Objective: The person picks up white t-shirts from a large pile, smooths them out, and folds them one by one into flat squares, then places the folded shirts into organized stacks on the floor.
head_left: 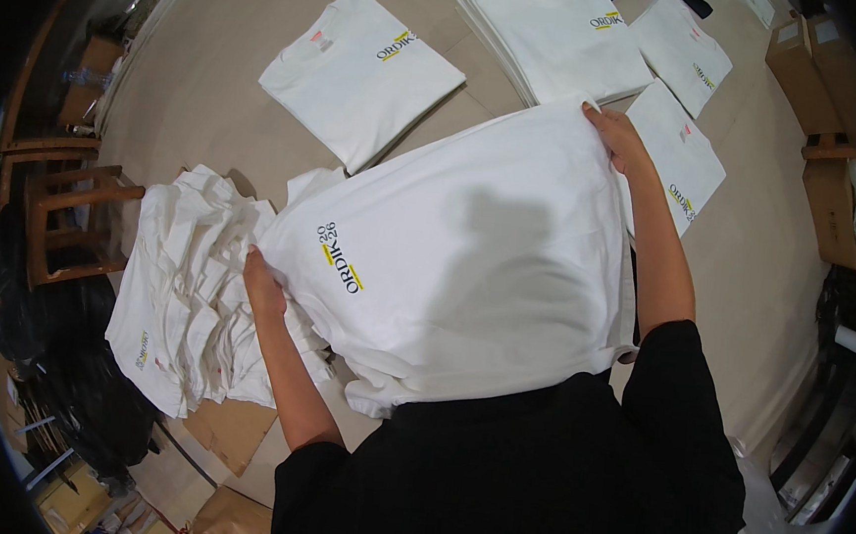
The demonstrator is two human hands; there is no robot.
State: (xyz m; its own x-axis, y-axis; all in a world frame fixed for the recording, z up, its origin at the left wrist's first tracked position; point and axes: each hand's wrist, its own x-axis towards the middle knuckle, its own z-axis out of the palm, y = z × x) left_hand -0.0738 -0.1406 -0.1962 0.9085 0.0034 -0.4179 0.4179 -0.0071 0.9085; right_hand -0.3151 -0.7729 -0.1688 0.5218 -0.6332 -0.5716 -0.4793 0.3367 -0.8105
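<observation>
A white T-shirt (429, 247) with a small dark and yellow print on its chest is stretched out sideways before me. My left hand (266, 290) is closed on its edge near the print. At the far right corner of the cloth, my right hand (614, 139) pinches the hem between thumb and fingers. The shirt's near side falls in folds against my black clothing, and a shadow lies across its right half. Just left of my left hand is a rumpled heap of white T-shirts (193, 290).
Folded white shirts lie on the floor ahead: one pile (362, 74) at far left, a taller stack (553, 38) at far centre, smaller ones (683, 52) at far right. A wooden stool (78, 228) and black plastic bags (56, 340) stand left. Cardboard boxes (828, 82) line the right.
</observation>
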